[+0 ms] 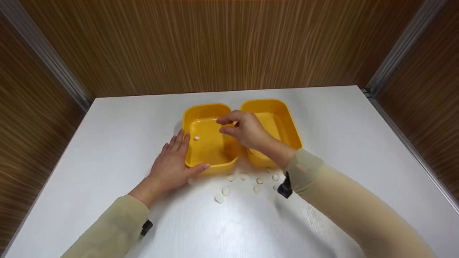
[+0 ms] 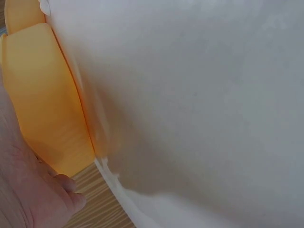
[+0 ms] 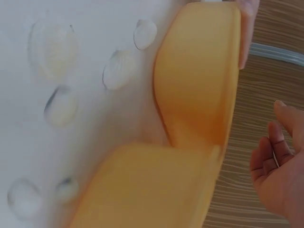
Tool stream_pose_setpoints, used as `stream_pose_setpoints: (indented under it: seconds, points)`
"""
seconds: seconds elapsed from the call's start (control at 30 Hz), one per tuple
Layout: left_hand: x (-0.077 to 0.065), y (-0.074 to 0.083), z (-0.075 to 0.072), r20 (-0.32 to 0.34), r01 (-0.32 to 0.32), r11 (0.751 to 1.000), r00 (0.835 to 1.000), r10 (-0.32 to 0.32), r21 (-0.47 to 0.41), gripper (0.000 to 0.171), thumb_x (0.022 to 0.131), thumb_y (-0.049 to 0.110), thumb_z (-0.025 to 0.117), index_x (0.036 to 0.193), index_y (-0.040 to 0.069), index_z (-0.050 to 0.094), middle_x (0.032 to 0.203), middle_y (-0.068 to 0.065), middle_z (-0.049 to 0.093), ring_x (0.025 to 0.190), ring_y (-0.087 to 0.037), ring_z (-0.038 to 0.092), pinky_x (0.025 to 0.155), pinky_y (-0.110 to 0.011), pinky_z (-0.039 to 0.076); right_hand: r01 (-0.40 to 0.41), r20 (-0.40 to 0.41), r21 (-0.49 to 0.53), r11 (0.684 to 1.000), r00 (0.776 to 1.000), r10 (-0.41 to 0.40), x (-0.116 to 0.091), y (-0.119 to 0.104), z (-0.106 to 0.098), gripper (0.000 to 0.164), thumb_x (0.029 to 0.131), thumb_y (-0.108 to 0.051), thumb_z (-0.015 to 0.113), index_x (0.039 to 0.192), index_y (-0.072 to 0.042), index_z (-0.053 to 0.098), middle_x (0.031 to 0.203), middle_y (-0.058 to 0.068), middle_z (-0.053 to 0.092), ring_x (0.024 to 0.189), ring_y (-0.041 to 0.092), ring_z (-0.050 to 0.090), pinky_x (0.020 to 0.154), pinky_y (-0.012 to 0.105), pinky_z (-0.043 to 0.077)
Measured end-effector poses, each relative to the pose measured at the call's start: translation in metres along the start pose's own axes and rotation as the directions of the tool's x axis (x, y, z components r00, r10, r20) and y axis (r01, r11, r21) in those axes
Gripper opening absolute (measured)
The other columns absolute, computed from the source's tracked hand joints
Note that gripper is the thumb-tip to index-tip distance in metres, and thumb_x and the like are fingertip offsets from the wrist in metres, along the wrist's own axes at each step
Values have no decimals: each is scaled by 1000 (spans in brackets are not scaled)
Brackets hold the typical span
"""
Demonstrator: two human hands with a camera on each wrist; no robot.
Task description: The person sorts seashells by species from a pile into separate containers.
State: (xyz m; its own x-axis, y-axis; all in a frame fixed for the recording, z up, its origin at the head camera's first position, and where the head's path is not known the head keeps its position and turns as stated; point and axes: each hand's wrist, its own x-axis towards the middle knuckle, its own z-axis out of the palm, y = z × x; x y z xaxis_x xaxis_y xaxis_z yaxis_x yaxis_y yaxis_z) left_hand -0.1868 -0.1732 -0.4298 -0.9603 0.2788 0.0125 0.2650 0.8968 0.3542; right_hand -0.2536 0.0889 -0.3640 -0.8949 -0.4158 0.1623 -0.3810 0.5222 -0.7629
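Two yellow rectangular bins stand side by side. Along the outer wall of the left bin (image 1: 222, 168), my left hand (image 1: 170, 168) lies with straight fingers, its thumb across the near corner. My right hand (image 1: 247, 130) hovers over that bin's right side, thumb and index finger apart with nothing visible between them. One small pale seashell (image 1: 196, 138) sits inside the left bin. The right bin (image 1: 265, 163) is partly covered by my right hand and forearm. In the right wrist view, ribbed white seashells (image 3: 61, 107) lie on the table beside the bins.
Several more shells (image 1: 226, 191) are scattered on the white table (image 1: 229, 229) in front of the bins, some near the right sleeve. A wood-grain panel (image 1: 215, 46) rises behind the table, with similar panels at both sides.
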Motion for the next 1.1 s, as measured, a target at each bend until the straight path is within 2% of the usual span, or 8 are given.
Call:
stream_pose_setpoints:
  seconds: [0.1, 0.27, 0.37, 0.6, 0.77, 0.93, 1.1]
  points:
    - [-1, -1, -1, 4, 2, 1000, 1000, -2, -1, 124, 89, 91, 44, 171, 5, 8, 178, -13, 0, 162, -41, 11, 130, -57, 8, 59, -13, 4, 998, 998, -59, -13, -4, -15, 23, 99, -17, 78, 122, -14, 80, 117, -2, 74, 104, 19, 62, 94, 34, 55]
    - [-1, -4, -1, 0, 1, 1000, 1000, -1, -2, 125, 88, 92, 44, 170, 5, 8, 178, -14, -1, 162, -41, 11, 130, -57, 8, 181, -50, 32, 983, 983, -179, -38, -4, -40, 22, 98, -13, 79, 119, -9, 81, 115, 5, 77, 102, 20, 66, 91, 39, 58]
    - [-2, -5, -1, -4, 0, 1000, 1000, 0, -4, 125, 88, 92, 44, 170, 4, 8, 178, -14, 0, 162, -41, 11, 130, -57, 9, 221, -70, 39, 975, 973, -218, -55, 1, -52, 21, 96, -11, 81, 117, -8, 81, 112, 5, 77, 100, 20, 68, 87, 35, 58]
    - [-5, -8, -2, -15, -3, 1000, 1000, 3, -4, 125, 89, 91, 45, 170, 3, 10, 178, -15, 1, 161, -42, 13, 130, -57, 11, 194, -60, 44, 980, 980, -191, -98, 25, -66, 20, 94, -10, 82, 114, -10, 82, 104, -1, 76, 91, 18, 67, 80, 24, 57]
    - [-6, -9, -3, -22, -12, 1000, 1000, 12, -2, 124, 90, 90, 46, 170, 2, 12, 178, -17, 3, 161, -43, 15, 129, -58, 13, 196, -39, 47, 979, 980, -195, -126, 45, -66, 19, 94, -8, 82, 112, -10, 82, 103, 0, 77, 87, 17, 67, 78, 23, 57]
    - [-7, -10, -4, -15, -1, 1000, 1000, 1, -3, 124, 89, 90, 46, 170, 2, 10, 178, -16, 2, 161, -43, 14, 129, -58, 12, 215, -3, 32, 976, 977, -215, -145, 62, -64, 19, 93, -8, 82, 112, -9, 81, 101, 1, 77, 86, 15, 67, 77, 22, 57]
    - [-8, -11, -4, -5, 15, 1000, 1000, -15, -2, 125, 89, 91, 46, 170, 4, 9, 178, -15, 0, 161, -42, 13, 130, -57, 10, 125, 67, 49, 991, 989, -128, -156, 77, -59, 22, 93, -12, 84, 114, -8, 81, 99, -2, 77, 86, 13, 66, 76, 21, 55]
